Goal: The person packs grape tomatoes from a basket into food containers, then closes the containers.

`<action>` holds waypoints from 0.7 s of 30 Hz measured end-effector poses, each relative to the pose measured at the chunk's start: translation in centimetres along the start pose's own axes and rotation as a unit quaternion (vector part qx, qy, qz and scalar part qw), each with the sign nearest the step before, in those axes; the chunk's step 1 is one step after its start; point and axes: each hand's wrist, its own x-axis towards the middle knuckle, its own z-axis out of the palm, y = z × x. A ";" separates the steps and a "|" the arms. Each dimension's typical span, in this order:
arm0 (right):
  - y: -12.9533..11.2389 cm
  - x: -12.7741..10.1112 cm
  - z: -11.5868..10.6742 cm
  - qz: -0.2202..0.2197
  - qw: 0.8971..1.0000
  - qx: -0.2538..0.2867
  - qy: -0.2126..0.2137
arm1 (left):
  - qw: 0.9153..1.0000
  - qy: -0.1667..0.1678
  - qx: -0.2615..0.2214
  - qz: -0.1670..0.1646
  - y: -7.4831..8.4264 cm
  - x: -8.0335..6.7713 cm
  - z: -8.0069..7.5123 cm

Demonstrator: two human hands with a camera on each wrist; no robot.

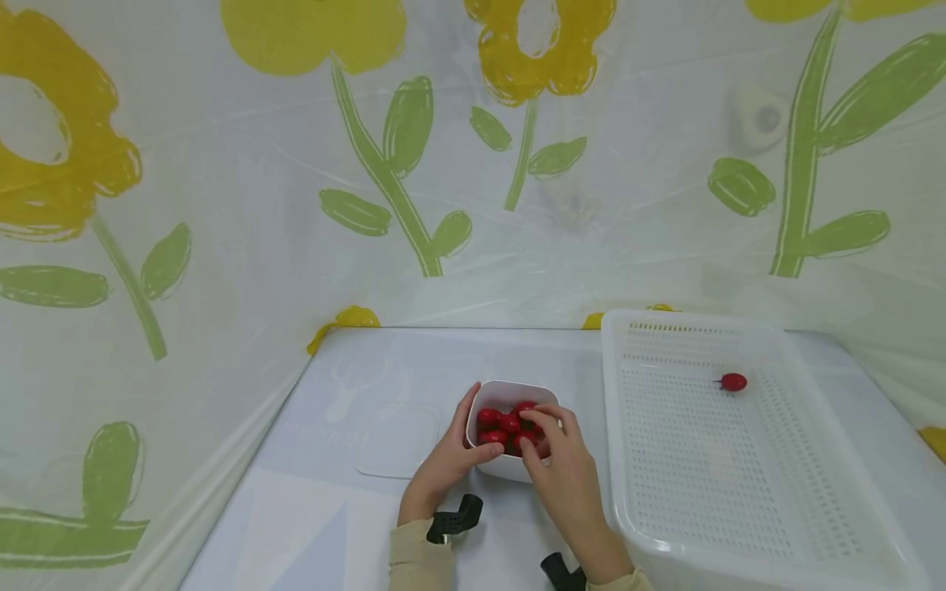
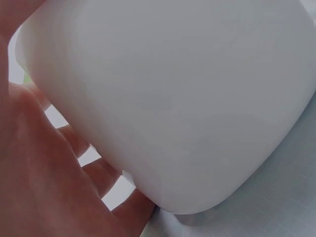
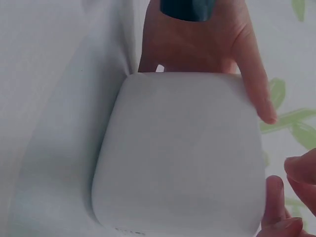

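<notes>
Lid: flat clear lid (image 1: 395, 439) lies on the table (image 1: 355, 361), just left of the tub and apart from both hands.
Left hand: left hand (image 1: 447, 460) wraps the left wall of the white tub (image 1: 510, 392), thumb up along the rim and fingers curled under and behind, as the left wrist view shows with the fingers (image 2: 74, 143) pressed to the tub's wall (image 2: 187, 98); a steadying grasp.
Tub: stands on the table between the hands, near the front edge, holding a heap of small red tomatoes (image 1: 506, 423).
Right hand: right hand (image 1: 565, 464) reaches over the tub's right rim, fingertips (image 1: 534, 419) bent down onto the tomatoes and close together; whether they already pinch one I cannot tell, since the hand covers the contact. In the right wrist view the fingertips (image 3: 279, 197) show beside the tub's wall (image 3: 182, 148), bent but only loosely.
Basket: large white perforated basket (image 1: 776, 492) sits just right of the tub, with one tomato (image 1: 733, 382) lying alone toward its far side.
Risk: the tub is light and held on one side only, so a downward push or a snagged rim from the right fingers could tip it and spill fruit.
Risk, fruit: smooth round skins may slip from a shallow pinch and roll across the table; squeezing harder could bruise one.
</notes>
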 end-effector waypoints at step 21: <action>-3.2 0.6 -5.7 -0.024 0.991 0.132 -0.019 | 1.000 0.019 0.025 0.003 -2.5 1.0 -0.2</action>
